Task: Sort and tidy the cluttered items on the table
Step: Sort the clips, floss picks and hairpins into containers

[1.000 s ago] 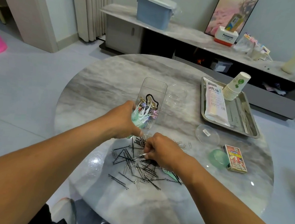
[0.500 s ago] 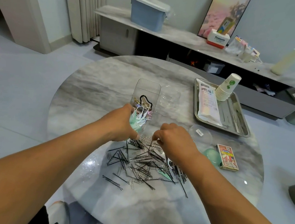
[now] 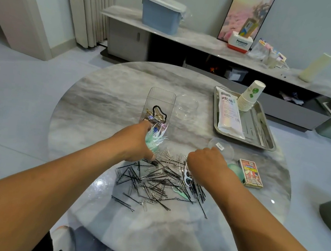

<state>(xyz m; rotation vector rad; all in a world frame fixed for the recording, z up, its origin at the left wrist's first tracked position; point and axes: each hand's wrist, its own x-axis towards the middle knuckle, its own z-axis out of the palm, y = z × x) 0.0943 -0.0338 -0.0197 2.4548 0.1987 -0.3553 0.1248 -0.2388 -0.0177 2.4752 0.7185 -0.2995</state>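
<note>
Grey floor [image 3: 23, 97], perhaps tiled; low sideboard [image 3: 188, 39].

Black hairpins [image 3: 155, 181] and silver paper clips [image 3: 167, 155] lie tangled on the round marble table [image 3: 106, 104] near a clear box [image 3: 158, 108] holding clips and pale floss picks [image 3: 156, 137].

Both your bare forearms reach forward over the table [image 3: 106, 104]. Your left hand [image 3: 135, 144] sits further out toward its middle, fingers curled under. Your right hand [image 3: 207, 163] hovers nearer you, knuckles up, fingers tucked beneath and hidden.
</note>
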